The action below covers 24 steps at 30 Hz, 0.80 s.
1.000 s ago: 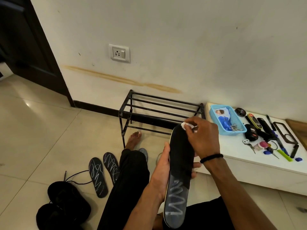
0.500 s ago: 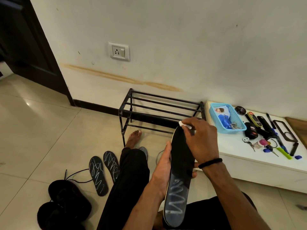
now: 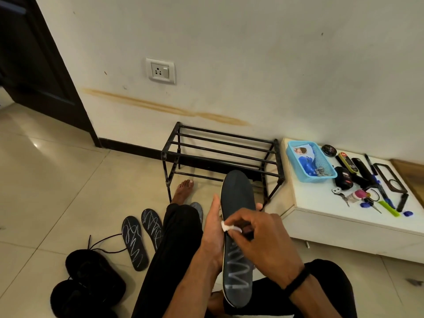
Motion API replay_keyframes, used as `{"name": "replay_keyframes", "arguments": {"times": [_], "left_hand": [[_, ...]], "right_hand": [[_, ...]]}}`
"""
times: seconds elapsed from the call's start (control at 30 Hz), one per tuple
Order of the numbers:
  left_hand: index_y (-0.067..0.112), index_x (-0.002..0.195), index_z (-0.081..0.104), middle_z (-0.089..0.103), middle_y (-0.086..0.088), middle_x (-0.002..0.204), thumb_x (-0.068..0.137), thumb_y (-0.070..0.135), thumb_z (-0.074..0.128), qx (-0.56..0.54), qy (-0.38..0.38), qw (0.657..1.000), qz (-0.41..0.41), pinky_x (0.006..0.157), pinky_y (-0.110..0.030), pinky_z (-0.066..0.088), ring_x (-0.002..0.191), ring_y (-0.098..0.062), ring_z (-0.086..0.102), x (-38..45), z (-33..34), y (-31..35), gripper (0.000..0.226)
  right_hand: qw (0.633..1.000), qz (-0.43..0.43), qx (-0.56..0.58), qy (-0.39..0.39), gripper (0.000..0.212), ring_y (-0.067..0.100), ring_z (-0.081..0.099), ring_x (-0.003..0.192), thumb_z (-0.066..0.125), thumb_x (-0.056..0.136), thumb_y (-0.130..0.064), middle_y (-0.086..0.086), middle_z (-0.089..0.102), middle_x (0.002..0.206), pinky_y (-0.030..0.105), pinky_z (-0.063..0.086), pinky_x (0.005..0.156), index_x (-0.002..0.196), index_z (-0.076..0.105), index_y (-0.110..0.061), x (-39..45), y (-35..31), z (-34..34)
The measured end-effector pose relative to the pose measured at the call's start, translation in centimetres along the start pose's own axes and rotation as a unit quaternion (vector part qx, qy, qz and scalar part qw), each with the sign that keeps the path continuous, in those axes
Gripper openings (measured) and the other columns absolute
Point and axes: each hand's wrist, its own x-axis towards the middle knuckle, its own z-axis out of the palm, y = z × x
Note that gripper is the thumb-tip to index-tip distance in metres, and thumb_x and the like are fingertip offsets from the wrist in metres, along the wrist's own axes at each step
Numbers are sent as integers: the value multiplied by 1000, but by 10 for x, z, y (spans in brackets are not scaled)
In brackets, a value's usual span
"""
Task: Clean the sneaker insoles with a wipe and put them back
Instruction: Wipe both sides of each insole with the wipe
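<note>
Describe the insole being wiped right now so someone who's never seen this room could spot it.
Start at the black metal shoe rack against the wall. Just in front of it, the left hand holds one dark insole up on end while the right hand rubs a white wipe across its middle. Two scribbled insoles lie flat on the floor; this one is held.

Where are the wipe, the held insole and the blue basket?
wipe [image 3: 226,226], head view, white wad under the fingertips.
held insole [image 3: 237,191], head view, clean upper part.
blue basket [image 3: 317,179], head view, near rim.
</note>
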Motion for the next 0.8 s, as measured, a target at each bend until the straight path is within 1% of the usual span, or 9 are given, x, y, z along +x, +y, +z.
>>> {"name": "replay_keyframes", "arguments": {"times": [0.1, 0.2, 0.27, 0.33, 0.4, 0.47, 0.57, 0.63, 0.8], "left_hand": [[12, 61, 82, 79, -10, 78, 106, 55, 28, 0, 13, 1000, -13, 54, -26, 60, 67, -19, 77, 3, -1, 1, 82], [6, 96, 84, 77, -18, 103, 102, 63, 37, -5, 30, 999, -41, 74, -36, 64, 86, -28, 77, 9, -9, -3, 74], [5, 111, 79, 74, -20, 101, 97, 71, 42, -29, 56, 996, -58, 77, -41, 59, 86, -31, 73, 11, -14, -6, 76], [2, 113, 77, 73, -22, 105, 95, 76, 38, -49, 94, 991, -81, 82, -44, 56, 88, -35, 71, 13, -18, -9, 85], [-1, 113, 78, 71, -25, 114, 95, 75, 35, -56, 116, 987, -100, 92, -47, 53, 96, -39, 69, 15, -19, -12, 90], [-2, 106, 79, 72, -24, 108, 99, 67, 36, -23, 121, 987, -105, 89, -44, 56, 93, -37, 70, 16, -19, -11, 83], [6, 70, 83, 74, -16, 75, 106, 47, 35, 20, 91, 992, -86, 63, -31, 60, 67, -26, 73, 18, -16, -8, 73], [11, 60, 81, 73, -13, 66, 108, 40, 33, 34, 64, 995, -70, 52, -25, 59, 55, -21, 72, 14, -8, -5, 74], [4, 90, 84, 77, -18, 95, 105, 50, 39, 15, 44, 997, -57, 68, -32, 64, 79, -25, 77, 18, -11, -3, 66]], "right_hand": [[998, 23, 62, -14, 15, -6, 68, 86, 79, 85, -20, -22, 73, 89, 14, 56, 78, 97, 75, -29, -8, 0, -7], [972, 116, 198, 52, 21, 2, 72, 86, 82, 81, -15, -15, 76, 90, 18, 58, 77, 97, 75, -26, -11, 4, -12], [919, 204, 327, 88, 27, 13, 75, 91, 81, 80, -8, -4, 78, 95, 29, 61, 78, 103, 74, -21, -12, 9, -14], [830, 278, 475, 90, 31, 26, 75, 95, 76, 81, 0, 9, 77, 101, 42, 62, 82, 109, 72, -12, -12, 14, -12], [744, 318, 583, 82, 34, 37, 73, 98, 70, 83, 8, 20, 73, 109, 45, 61, 83, 115, 69, -4, -13, 18, -11], [705, 331, 623, 68, 34, 42, 72, 99, 64, 85, 11, 26, 71, 110, 44, 60, 83, 117, 66, 1, -13, 20, -12], [689, 328, 644, 56, 32, 43, 71, 100, 59, 87, 12, 29, 70, 109, 44, 60, 84, 117, 64, 4, -14, 21, -13], [683, 314, 657, 61, 33, 44, 70, 102, 61, 85, 12, 31, 69, 113, 44, 61, 83, 118, 63, 5, -13, 23, -14], [691, 280, 663, 63, 40, 42, 68, 108, 70, 78, 3, 28, 69, 115, 44, 60, 86, 118, 62, 5, -9, 21, -15]]}}
